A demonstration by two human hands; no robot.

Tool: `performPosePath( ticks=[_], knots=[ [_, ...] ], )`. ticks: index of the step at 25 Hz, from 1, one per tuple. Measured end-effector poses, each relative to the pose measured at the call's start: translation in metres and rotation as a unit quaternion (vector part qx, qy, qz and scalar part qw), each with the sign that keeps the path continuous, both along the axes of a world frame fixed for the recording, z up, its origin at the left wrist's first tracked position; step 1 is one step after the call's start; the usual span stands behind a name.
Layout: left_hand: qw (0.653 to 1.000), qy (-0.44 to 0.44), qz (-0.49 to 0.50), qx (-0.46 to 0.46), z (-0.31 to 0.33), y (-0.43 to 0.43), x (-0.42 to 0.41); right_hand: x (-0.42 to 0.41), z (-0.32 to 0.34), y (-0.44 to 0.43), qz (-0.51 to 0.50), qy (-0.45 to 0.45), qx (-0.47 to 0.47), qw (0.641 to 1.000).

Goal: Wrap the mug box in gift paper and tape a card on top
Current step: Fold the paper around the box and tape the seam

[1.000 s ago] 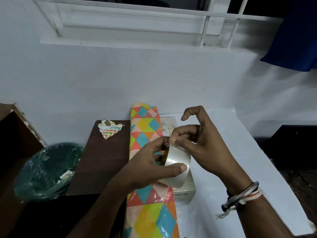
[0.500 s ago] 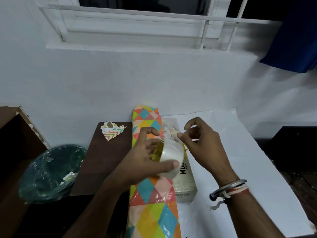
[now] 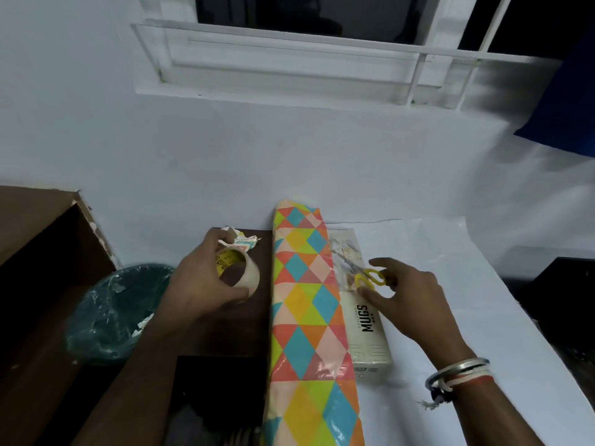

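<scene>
The white mug box (image 3: pixel 370 346), printed MUGS, lies on a white sheet (image 3: pixel 476 317). A strip of gift paper (image 3: pixel 306 300) with coloured triangles runs along the box's left side and covers that edge. Yellow-handled scissors (image 3: pixel 370 277) rest on top of the box. My right hand (image 3: pixel 415 294) is at the scissors, thumb and fingers curled round the yellow handles. My left hand (image 3: pixel 199 284) grips a roll of clear tape (image 3: pixel 244 278) above the brown table, left of the paper. A small patterned folded paper piece (image 3: pixel 241 241) lies just beyond the tape roll.
A brown table (image 3: pixel 244 329) sits left of the white sheet. A bin lined with a green bag (image 3: pixel 106 317) stands further left beside a brown cabinet (image 3: pixel 32 236). A white wall and a window sill rise behind everything.
My left hand carried the tape roll from over the box to the left, above the brown table. My right hand let go of the tape end and dropped onto the scissors.
</scene>
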State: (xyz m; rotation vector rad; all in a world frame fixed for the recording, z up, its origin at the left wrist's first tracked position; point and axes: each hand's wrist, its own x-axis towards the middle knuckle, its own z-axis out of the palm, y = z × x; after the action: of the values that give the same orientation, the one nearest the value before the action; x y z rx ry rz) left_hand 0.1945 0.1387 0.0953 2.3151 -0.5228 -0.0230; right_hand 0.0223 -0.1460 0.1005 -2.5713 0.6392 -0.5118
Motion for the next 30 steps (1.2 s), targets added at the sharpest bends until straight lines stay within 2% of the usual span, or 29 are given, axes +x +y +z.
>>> performPosePath(
  ticks=[2,4,7,10,13,17,20,24,28,30],
  knots=[
    [0.996,0.032,-0.044,0.067,-0.008,0.013,0.007,0.001,0.004,0.015,0.007,-0.055,0.010,0.998],
    [0.986,0.063,-0.099,0.119,-0.014,0.018,0.011,0.006,0.007,0.034,0.046,-0.069,0.064,0.995],
    [0.986,0.044,-0.107,0.124,-0.020,0.022,0.018,0.016,0.003,0.062,0.099,-0.058,0.076,0.990],
    [0.992,0.022,-0.029,0.124,-0.020,0.034,0.025,0.031,0.003,0.088,0.134,-0.035,0.024,0.990],
    [0.991,0.048,0.035,0.123,-0.024,0.041,0.028,0.062,0.008,0.113,0.160,0.006,-0.044,0.986],
    [0.989,0.085,0.057,0.109,-0.030,0.041,0.029,0.116,0.006,0.155,0.180,0.073,-0.168,0.967],
    [0.989,0.095,0.055,0.101,-0.028,0.038,0.026,0.144,-0.006,0.177,0.168,0.107,-0.202,0.959],
    [0.988,0.053,0.069,0.125,-0.029,0.028,0.021,0.135,-0.006,0.175,0.165,0.095,-0.152,0.970],
    [0.990,-0.073,0.095,0.079,-0.022,0.014,-0.001,0.069,0.006,0.138,0.100,0.012,-0.110,0.989],
    [0.987,-0.049,0.137,0.062,-0.022,0.013,-0.004,0.027,0.007,0.113,0.062,-0.037,-0.075,0.995]
  ],
)
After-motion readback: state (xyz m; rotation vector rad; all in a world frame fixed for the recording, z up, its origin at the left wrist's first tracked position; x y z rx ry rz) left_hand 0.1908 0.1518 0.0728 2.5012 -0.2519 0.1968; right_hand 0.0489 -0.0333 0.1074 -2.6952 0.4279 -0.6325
